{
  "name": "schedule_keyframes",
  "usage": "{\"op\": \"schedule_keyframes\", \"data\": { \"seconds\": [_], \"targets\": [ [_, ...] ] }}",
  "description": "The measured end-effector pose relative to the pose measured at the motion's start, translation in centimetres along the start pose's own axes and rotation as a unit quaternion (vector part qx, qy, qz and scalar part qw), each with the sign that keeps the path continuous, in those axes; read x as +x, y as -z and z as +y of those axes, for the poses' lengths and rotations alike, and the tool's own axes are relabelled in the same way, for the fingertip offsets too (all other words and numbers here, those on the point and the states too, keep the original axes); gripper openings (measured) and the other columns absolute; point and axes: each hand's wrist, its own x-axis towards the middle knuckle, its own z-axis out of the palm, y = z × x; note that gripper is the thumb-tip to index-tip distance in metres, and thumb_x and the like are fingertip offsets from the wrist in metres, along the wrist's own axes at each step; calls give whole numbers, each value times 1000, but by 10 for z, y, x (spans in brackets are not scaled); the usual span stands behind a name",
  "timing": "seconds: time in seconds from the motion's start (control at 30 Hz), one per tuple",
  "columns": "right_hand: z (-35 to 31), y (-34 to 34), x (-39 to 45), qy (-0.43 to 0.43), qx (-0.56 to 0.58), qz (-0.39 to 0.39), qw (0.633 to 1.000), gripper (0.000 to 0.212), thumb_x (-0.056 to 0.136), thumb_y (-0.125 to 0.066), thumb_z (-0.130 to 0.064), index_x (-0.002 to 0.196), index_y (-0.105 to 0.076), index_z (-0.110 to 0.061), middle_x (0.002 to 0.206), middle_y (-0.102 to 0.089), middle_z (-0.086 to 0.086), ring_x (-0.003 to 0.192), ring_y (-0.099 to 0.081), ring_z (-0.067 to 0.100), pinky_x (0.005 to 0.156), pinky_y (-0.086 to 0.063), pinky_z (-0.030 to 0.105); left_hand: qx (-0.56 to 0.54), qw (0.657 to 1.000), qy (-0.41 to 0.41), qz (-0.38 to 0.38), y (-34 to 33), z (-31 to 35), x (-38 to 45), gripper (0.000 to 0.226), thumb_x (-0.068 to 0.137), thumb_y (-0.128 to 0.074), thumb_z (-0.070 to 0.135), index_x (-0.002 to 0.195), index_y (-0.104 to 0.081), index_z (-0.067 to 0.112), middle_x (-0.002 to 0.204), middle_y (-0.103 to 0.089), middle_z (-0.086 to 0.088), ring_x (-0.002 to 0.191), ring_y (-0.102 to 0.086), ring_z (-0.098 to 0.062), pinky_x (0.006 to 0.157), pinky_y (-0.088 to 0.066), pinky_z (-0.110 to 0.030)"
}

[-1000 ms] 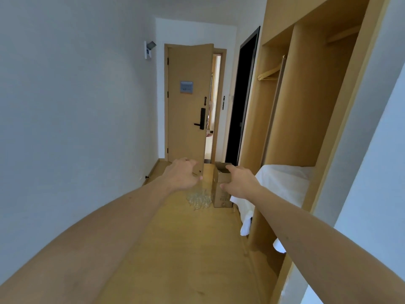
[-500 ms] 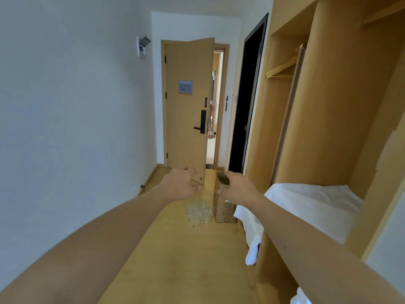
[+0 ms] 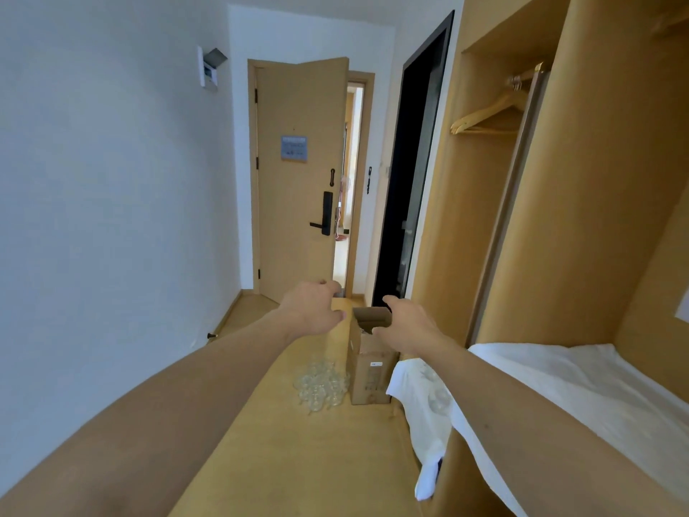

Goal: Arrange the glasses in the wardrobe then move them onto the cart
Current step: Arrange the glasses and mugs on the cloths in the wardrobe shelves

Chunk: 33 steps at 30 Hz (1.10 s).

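Glasses [image 3: 321, 386] sit in a tight cluster on the floor [image 3: 298, 460], far along the corridor, touching the left side of a box [image 3: 371, 371]. Over the last second the view has closed in on them: the cluster and the box look larger and lower in the frame, and the wardrobe [image 3: 596, 218] on the right fills more of the picture. Both arms reach forward as before. The left hand [image 3: 311, 309] hovers with its grip loosely curled and grasping nothing; the right hand [image 3: 408, 322] is likewise released, fingers relaxed, in front of the box's raised flap. Judging by this, the person is walking up to collect the glasses, so arranging has not yet begun and no cart is in view.

The glasses are clear, rounded and glinting, too small to count. The box is plain brown cardboard, tall and narrow, its top open. A white cloth [image 3: 559, 386], soft and creased, covers the wardrobe shelf and hangs over its near-left corner. The wardrobe and floor are smooth pale wood; a wooden hanger [image 3: 484, 117] hangs inside
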Motion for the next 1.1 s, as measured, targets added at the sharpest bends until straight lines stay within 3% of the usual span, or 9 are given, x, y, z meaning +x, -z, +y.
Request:
{"op": "schedule_keyframes", "data": {
  "seconds": [0.13,0.5,0.83,0.97,1.1],
  "targets": [
    [-7,-7,69,-18,5,18,1000,73,93,-67,-41,155,-32,-24,144,-50,5,130,-49,30,101,-51,45,-8,1000,-2,1,0,-34,68,60,98,-58,45,149,-40,21,145,-52,-7,114,-59,-27,92,-55,-42],
    [-27,-35,249,-29,-5,23,999,77,93,-66,-40,158,-28,-23,151,-45,6,137,-43,32,106,-48,47,-35,999,4,-7,-3,-128,219,63,97,-60,44,152,-40,21,149,-49,-6,125,-54,-27,102,-50,-44],
    [-11,-69,368,-17,-12,12,1000,69,91,-70,-39,150,-39,-23,146,-50,4,132,-48,31,100,-50,44,-48,998,41,-8,-34,-177,319,63,97,-62,43,151,-40,21,150,-48,-7,135,-47,-28,108,-46,-45],
    [8,-77,427,-2,-2,12,1000,61,91,-72,-34,144,-44,-22,138,-55,4,122,-55,27,82,-47,30,-43,998,45,4,-49,-182,375,63,97,-62,44,151,-40,20,151,-47,-7,135,-47,-27,109,-45,-44],
    [34,-76,494,2,14,9,1000,64,92,-71,-29,149,-41,-20,136,-56,6,118,-57,26,79,-49,29,-29,998,54,6,-61,-184,437,65,96,-62,45,151,-40,19,152,-46,-8,136,-45,-28,110,-43,-43]
  ]
}}
